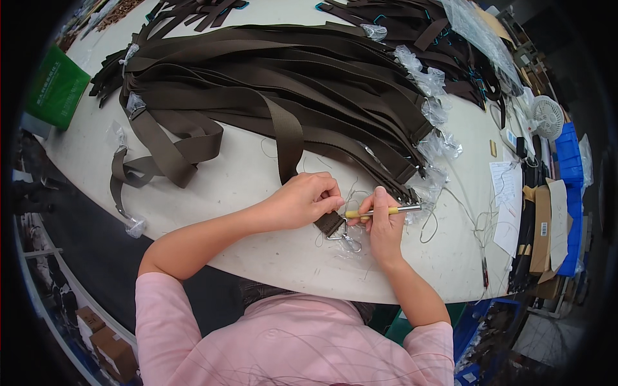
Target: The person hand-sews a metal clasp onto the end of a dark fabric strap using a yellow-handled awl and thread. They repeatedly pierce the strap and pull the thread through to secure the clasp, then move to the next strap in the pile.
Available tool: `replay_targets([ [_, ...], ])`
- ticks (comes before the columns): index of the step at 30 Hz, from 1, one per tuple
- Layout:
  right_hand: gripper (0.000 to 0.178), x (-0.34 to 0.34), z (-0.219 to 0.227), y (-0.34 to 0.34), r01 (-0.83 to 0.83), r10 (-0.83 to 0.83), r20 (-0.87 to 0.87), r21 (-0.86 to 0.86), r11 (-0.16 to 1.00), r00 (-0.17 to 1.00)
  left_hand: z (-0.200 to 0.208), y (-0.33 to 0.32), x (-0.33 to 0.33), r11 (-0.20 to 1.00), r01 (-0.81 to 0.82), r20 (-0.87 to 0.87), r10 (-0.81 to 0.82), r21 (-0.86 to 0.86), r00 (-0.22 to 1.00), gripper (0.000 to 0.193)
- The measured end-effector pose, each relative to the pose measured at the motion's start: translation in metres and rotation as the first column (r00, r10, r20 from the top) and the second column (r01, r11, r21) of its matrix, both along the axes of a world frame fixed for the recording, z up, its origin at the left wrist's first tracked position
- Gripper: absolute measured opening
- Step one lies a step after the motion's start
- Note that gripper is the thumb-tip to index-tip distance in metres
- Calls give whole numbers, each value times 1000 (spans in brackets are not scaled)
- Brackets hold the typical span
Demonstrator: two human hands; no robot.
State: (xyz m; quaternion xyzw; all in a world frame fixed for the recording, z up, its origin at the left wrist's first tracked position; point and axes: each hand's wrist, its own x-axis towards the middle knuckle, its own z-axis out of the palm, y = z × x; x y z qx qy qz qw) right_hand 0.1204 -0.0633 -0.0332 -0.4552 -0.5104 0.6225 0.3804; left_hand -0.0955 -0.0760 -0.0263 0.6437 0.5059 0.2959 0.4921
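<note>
Brown strap [330, 225] partly hidden by left hand [302, 201]; its clip end lies on white table [270, 254]. Left fingertips pinched together, contents unclear. Right hand [385, 228] closed around yellow-and-silver pen-shaped tool [394, 211].

A white work table [444, 264] is supporting a green packet [61, 90] at its far left edge. A clear plastic sheet [483, 45] is lying at the upper right. A small white fan [548, 117] is standing at the right edge, near a small black device [520, 148]. Paper sheets [506, 193] are lying just below these. An open cardboard carton [552, 222] is standing beside blue bins [570, 161]. Brown boxes [112, 350] are sitting at the lower left, below table level.
</note>
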Motion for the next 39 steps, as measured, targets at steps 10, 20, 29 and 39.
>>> replay_targets([
  [10,50,-4,5,0,13,-15,63,25,1000,998,0,1,0,1000,4,-7,-4,-18,1000,20],
  [20,41,21,-9,-1,103,-49,-127,462,881,991,22,-7,-31,873,313,-315,-198,374,928,42],
  [29,33,17,13,-25,-519,30,572,719,463,820,13,-30,-24,656,537,-694,-27,531,719,39],
  [39,37,23,23,-21,-445,-97,556,747,495,825,11,-22,-19,854,344,-562,-76,389,823,24],
])
